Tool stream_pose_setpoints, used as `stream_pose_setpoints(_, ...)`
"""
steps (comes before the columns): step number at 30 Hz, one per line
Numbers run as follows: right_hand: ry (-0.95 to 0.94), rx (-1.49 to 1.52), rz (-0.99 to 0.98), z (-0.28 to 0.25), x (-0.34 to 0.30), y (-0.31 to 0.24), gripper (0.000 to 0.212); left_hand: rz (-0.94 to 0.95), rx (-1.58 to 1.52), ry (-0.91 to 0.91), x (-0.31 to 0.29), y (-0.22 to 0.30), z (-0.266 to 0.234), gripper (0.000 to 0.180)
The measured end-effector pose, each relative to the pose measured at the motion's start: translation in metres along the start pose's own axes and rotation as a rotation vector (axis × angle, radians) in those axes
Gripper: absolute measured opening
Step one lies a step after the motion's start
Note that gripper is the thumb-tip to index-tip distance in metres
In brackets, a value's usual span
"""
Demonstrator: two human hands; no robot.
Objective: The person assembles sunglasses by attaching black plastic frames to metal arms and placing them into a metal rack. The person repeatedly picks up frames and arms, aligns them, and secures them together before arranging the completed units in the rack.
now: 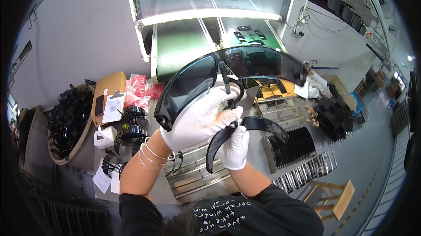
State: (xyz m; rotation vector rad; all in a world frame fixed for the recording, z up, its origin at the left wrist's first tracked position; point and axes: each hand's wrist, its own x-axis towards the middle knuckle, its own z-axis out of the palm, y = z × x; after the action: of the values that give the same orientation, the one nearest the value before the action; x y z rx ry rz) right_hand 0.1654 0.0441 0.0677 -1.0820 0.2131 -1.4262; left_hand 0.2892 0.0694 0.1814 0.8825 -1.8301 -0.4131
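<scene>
Large wraparound tinted glasses point(192, 80) are held up close in front of me, one end low at the left and the other high at the right. My left hand point(197, 120), in a white glove, is closed around their middle, its thumb and fingertips by the black nose part. Just below, my gloved right hand point(235, 149) pinches a smaller, curved dark strip point(259, 124) that looks like a second pair of glasses or a lens. Its ends stick out on both sides of my right hand, and its middle touches or nearly touches my left fingertips.
A green conveyor belt point(182, 45) under a bright tube carries dark parts on its right lane. Metal racks point(197, 179) lie on the table, one with black pieces point(291, 146). A bin of black parts point(70, 122) stands left; a wooden stool point(337, 201) is at right.
</scene>
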Motion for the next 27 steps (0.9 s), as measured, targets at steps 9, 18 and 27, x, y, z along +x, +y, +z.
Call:
stream_pose_setpoints(9, -0.148, 0.029, 0.233, -0.027, 0.008, -0.010, 0.061, -0.072, -0.346, 0.815, 0.028, 0.012, -0.046, 0.023)
stream_pose_setpoints(18, -0.161, 0.012, 0.200, -0.009, 0.028, -0.016, 0.061, 0.158, -0.173, 0.813, 0.028, 0.025, -0.053, 0.024)
stream_pose_setpoints(27, -0.717, -0.893, 0.115, -0.056, 0.033, 0.060, 0.018, -0.909, -0.334, 0.702, -0.193, -0.058, -0.033, 0.007)
